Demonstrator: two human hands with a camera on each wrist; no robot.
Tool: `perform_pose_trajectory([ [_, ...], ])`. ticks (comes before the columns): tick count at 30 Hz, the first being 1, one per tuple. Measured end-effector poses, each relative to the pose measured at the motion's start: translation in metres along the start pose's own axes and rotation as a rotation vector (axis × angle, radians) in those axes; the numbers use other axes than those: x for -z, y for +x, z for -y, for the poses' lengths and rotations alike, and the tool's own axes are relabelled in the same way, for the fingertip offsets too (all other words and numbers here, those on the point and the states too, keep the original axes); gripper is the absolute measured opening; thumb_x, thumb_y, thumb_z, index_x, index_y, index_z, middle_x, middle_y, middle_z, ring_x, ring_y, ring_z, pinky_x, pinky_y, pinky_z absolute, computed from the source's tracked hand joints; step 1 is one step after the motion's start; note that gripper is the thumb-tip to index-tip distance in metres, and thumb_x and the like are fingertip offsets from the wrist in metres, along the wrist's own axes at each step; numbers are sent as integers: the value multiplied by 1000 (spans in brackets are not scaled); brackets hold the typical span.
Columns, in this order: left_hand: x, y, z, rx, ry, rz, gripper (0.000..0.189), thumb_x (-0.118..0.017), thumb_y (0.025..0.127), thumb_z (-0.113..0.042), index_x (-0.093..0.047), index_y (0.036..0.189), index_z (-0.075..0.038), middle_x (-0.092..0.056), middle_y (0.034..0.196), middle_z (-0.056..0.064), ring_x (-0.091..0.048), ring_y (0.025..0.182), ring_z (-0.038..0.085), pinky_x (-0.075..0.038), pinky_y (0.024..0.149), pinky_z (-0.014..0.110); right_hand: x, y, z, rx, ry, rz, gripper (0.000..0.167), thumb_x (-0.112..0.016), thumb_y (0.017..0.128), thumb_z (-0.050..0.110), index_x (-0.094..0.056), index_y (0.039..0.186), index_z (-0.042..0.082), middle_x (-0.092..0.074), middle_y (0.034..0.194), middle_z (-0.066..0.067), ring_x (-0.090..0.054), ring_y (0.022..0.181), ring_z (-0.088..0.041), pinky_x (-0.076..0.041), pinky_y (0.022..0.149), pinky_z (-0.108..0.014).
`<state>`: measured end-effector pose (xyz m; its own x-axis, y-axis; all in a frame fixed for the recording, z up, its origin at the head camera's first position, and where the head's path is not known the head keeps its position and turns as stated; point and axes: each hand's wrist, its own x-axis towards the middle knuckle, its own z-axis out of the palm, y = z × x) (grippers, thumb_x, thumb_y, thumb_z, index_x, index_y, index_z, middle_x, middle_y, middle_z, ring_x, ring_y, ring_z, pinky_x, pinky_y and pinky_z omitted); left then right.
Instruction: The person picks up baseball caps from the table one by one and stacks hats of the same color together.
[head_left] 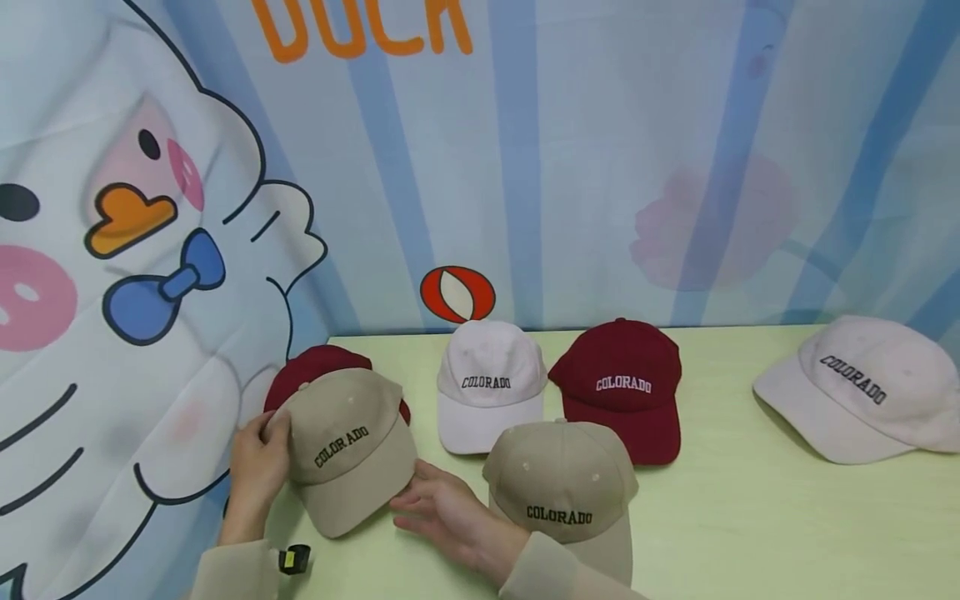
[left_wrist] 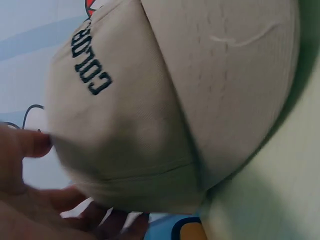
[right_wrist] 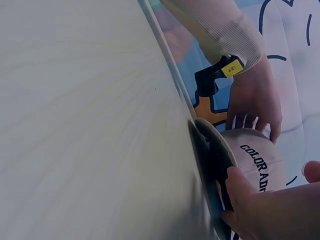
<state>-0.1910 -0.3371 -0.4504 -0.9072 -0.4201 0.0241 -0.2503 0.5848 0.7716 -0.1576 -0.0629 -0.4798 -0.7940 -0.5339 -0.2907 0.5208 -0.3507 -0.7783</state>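
Observation:
A beige cap point(head_left: 352, 442) with dark COLORADO lettering is tilted at the left of the table, brim toward the front right. My left hand point(head_left: 258, 458) grips its crown at the left side; in the left wrist view the thumb lies on the fabric and the fingers point(left_wrist: 120, 220) reach round underneath. Beside the brim, my right hand point(head_left: 457, 517) touches the edge with extended fingers. The right wrist view has those fingers point(right_wrist: 240, 187) at the brim rim. Behind the beige cap, a dark red cap point(head_left: 318, 362) is mostly hidden.
Mid-table stand a white cap point(head_left: 491, 417) and a dark red cap point(head_left: 622, 417). A second beige cap point(head_left: 558, 467) sits in front of them, partly behind my right forearm. Another white cap point(head_left: 862, 392) lies far right. A printed cloth point(head_left: 600, 167) hangs behind the table point(head_left: 750, 525).

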Motion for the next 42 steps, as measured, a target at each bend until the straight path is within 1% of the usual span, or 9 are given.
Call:
perform_pose_trajectory([
  [4, -2, -4, -1, 23, -58, -54, 71, -32, 109, -54, -47, 148, 4, -43, 147, 32, -45, 133, 48, -37, 110, 63, 2, -1, -1, -9, -6, -4, 82, -54, 89, -1, -15, 161, -9, -45, 153, -30, -60, 124, -30, -47, 111, -54],
  [8, -1, -7, -7, -11, -87, -108, 64, -34, 108, -57, -60, 128, -2, -60, 122, 22, -58, 108, 32, -49, 89, 44, 4, -3, -1, 2, -1, 3, 75, -53, 88, 0, -25, 157, -12, -55, 141, -24, -60, 121, -29, -48, 111, -54],
  [14, 4, -15, -21, -51, -166, -162, 52, -43, 107, -56, -67, 115, -10, -58, 87, -5, -54, 81, 8, -45, 68, 22, 5, -12, 3, 20, -3, 29, 75, -52, 89, 0, -23, 156, -14, -50, 149, -28, -60, 124, -32, -49, 109, -55],
  [19, 9, -25, -37, -79, -321, -142, 45, -52, 107, -47, -70, 121, -8, -60, 87, -13, -55, 84, 8, -49, 68, 17, 8, -24, 10, 29, -53, 2, 71, -54, 90, 2, -29, 155, -14, -44, 154, -32, -62, 113, -24, -53, 104, -49],
  [26, 18, -35, -57, -94, -653, -123, 30, -68, 101, -31, -75, 115, -6, -68, 92, -5, -61, 85, 9, -54, 70, 17, 10, -40, 27, 85, -191, -58, 65, -59, 89, 3, -41, 149, -13, -46, 151, -28, -57, 119, -26, -55, 101, -46],
  [30, 19, -41, -66, -85, -700, -100, 30, -69, 101, -31, -74, 117, -6, -67, 94, -3, -61, 85, 11, -55, 70, 18, 13, -53, 41, 141, -303, -92, 65, -61, 89, 7, -44, 150, -9, -46, 153, -25, -55, 130, -30, -52, 104, -43],
  [34, 16, -46, -77, -106, -744, -67, 29, -67, 102, -29, -74, 116, -5, -66, 95, -3, -61, 86, 11, -55, 71, 19, 17, -68, 58, 178, -383, -89, 64, -61, 93, 12, -44, 153, -1, -46, 156, -20, -46, 142, -35, -37, 118, -49],
  [37, 9, -51, -87, -146, -751, -30, 28, -66, 103, -27, -74, 116, -4, -67, 95, -3, -61, 87, 11, -55, 73, 20, 21, -78, 74, 206, -429, -97, 64, -62, 95, 14, -43, 155, 5, -45, 158, -19, -39, 149, -36, -25, 123, -57],
  [42, -7, -61, -106, -197, -709, 38, 29, -63, 104, -29, -74, 116, -5, -68, 91, -4, -62, 81, 12, -56, 70, 23, 28, -93, 104, 271, -490, -129, 64, -63, 96, 17, -44, 157, 17, -40, 164, -12, -30, 155, -34, -21, 124, -64],
])
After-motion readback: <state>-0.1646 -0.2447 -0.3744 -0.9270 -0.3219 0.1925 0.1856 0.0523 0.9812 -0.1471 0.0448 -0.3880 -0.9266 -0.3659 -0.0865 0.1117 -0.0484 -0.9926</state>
